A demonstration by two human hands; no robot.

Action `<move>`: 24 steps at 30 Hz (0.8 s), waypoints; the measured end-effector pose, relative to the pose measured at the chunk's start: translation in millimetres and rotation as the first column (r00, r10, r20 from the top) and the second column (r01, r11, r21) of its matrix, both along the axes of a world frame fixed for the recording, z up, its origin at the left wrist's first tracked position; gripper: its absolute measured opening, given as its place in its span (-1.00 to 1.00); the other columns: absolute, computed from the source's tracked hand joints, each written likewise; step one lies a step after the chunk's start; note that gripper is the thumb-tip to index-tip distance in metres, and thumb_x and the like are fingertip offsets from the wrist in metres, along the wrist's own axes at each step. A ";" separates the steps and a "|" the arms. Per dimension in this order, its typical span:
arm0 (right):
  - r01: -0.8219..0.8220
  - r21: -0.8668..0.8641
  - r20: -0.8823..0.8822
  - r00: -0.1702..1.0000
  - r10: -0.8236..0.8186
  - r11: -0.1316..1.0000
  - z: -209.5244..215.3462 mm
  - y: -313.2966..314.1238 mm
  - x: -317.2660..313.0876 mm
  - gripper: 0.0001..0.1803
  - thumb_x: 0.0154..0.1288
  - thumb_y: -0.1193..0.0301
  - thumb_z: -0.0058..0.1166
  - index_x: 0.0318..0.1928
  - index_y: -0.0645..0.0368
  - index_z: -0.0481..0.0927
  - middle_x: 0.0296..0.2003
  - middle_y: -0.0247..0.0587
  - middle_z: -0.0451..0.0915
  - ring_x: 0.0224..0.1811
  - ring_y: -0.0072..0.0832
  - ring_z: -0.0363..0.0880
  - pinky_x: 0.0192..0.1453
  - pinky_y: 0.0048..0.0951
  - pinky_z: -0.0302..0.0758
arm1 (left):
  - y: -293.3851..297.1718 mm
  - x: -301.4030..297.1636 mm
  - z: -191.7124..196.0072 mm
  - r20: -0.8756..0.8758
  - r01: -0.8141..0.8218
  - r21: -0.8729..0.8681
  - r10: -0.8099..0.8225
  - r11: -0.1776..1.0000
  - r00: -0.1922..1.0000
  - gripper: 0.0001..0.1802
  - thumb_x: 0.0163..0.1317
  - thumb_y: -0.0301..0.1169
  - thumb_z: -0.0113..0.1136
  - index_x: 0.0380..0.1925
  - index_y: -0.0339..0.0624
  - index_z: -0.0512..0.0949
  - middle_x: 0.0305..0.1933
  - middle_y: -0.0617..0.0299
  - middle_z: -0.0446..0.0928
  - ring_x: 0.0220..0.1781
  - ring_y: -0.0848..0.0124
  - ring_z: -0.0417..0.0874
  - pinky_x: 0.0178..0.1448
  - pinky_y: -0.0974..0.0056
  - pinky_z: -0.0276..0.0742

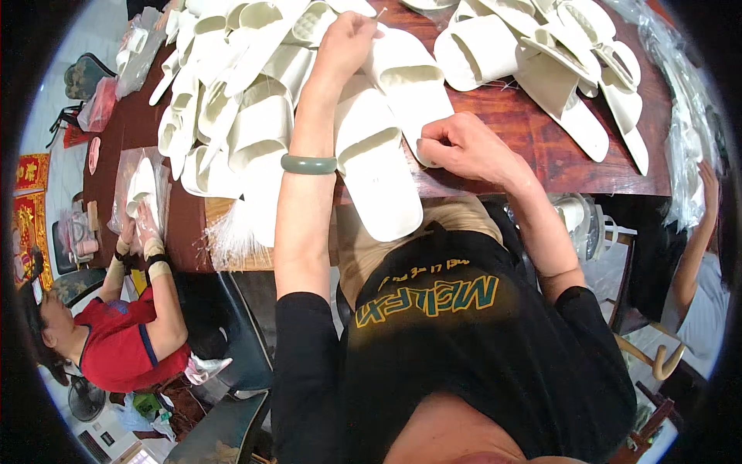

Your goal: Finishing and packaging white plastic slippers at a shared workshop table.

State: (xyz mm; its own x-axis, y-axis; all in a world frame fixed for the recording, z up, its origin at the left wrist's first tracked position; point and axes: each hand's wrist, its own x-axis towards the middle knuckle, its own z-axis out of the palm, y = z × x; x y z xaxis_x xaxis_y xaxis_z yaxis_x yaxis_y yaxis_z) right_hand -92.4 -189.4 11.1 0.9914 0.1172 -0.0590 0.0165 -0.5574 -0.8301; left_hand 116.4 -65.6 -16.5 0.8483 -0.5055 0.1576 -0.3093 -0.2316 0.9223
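My left hand (pixel 348 48) is closed, reaching over the toe of a white slide slipper (pixel 403 73). A tiny thin whitish tip pokes out by its fingers; what it grips is too small to name. At the heel of that slipper, my right hand (pixel 470 151) has its thumb and fingers curled together, and whatever they pinch is hidden. Another white slipper (pixel 380 185) lies below my left hand, its heel jutting past the table edge. A bundle of thin clear plastic strands (pixel 243 236) hangs at the table's near edge.
White slippers pile up at left (pixel 259 116) and at right (pixel 560 66) on the reddish-brown table (pixel 525 158). A co-worker in red (pixel 124 340) handles a slipper in a clear bag at left. Clear plastic (pixel 672 100) lies along the right side, near another person's arm (pixel 696 240).
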 end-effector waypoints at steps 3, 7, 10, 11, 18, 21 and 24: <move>-0.063 -0.041 0.007 0.998 0.063 0.997 1.1 -3.3 12.7 -0.75 0.07 0.42 -0.07 -0.62 0.36 0.32 -0.75 -0.23 0.17 -0.63 -0.66 0.10 -0.59 -0.42 0.15 | 3.9 5.5 -6.4 -0.037 0.037 -0.017 -0.038 0.999 0.999 -0.70 0.24 -0.31 -0.03 -0.17 -0.33 0.46 -0.24 0.08 0.62 -0.20 0.39 0.58 -0.08 0.33 0.46; -0.017 -0.187 0.024 0.999 0.021 0.982 -4.4 -9.9 41.6 -0.72 0.08 0.34 -0.09 -0.59 0.33 0.46 -0.74 -0.06 0.35 -0.70 -0.43 0.32 -0.55 -0.32 0.29 | 9.5 1.7 -15.6 -0.107 0.015 0.001 -0.014 1.000 0.994 -0.79 0.28 -0.37 0.03 -0.23 -0.32 0.44 -0.34 0.18 0.57 -0.40 0.52 0.52 -0.32 0.44 0.46; 0.207 -0.424 0.259 0.961 -0.102 0.882 -17.1 -5.8 54.9 -0.70 0.13 0.29 -0.06 -0.52 0.28 0.57 -0.57 0.11 0.53 -0.48 0.00 0.53 -0.35 -0.08 0.43 | 8.5 -7.5 -15.2 -0.155 0.032 -0.020 -0.034 0.999 0.987 -0.75 0.26 -0.35 0.02 -0.20 -0.34 0.45 -0.33 0.10 0.58 -0.36 0.44 0.56 -0.33 0.36 0.47; 0.209 -0.428 0.263 0.960 -0.100 0.879 -18.7 -3.8 54.8 -0.70 0.13 0.29 -0.06 -0.52 0.28 0.57 -0.57 0.11 0.53 -0.48 0.00 0.53 -0.35 -0.08 0.43 | 6.7 -13.5 -14.6 -0.205 0.027 -0.042 -0.036 0.999 0.978 -0.70 0.24 -0.33 0.01 -0.17 -0.37 0.46 -0.34 0.07 0.59 -0.28 0.39 0.58 -0.27 0.30 0.48; 0.417 -0.425 0.481 0.856 -0.190 0.803 -38.3 9.6 51.0 -0.79 0.15 0.36 0.05 -0.49 0.27 0.52 -0.53 -0.01 0.56 -0.49 -0.13 0.57 -0.39 -0.18 0.47 | 12.3 -17.6 -7.2 -0.419 0.103 -0.226 -0.193 0.968 0.887 -0.79 0.21 -0.44 0.06 -0.24 -0.40 0.48 -0.26 0.05 0.59 -0.24 0.39 0.58 -0.20 0.35 0.50; 0.438 -0.407 0.505 0.839 -0.202 0.801 -42.5 8.8 52.1 -0.80 0.15 0.38 0.05 -0.48 0.28 0.51 -0.54 -0.01 0.56 -0.50 -0.13 0.57 -0.40 -0.20 0.48 | 13.7 -19.4 -5.2 -0.471 0.142 -0.330 -0.293 0.933 0.832 -0.80 0.22 -0.42 0.08 -0.24 -0.33 0.50 -0.23 0.13 0.60 -0.28 0.47 0.57 -0.23 0.39 0.52; 0.445 -0.355 0.541 0.815 -0.208 0.822 -45.3 6.9 55.3 -0.79 0.17 0.35 0.05 -0.46 0.27 0.50 -0.55 0.02 0.53 -0.50 -0.06 0.53 -0.41 -0.16 0.43 | 15.6 -17.1 -3.7 -0.462 0.174 -0.350 -0.331 0.920 0.823 -0.80 0.24 -0.36 0.10 -0.24 -0.26 0.52 -0.21 0.21 0.61 -0.32 0.55 0.56 -0.28 0.44 0.53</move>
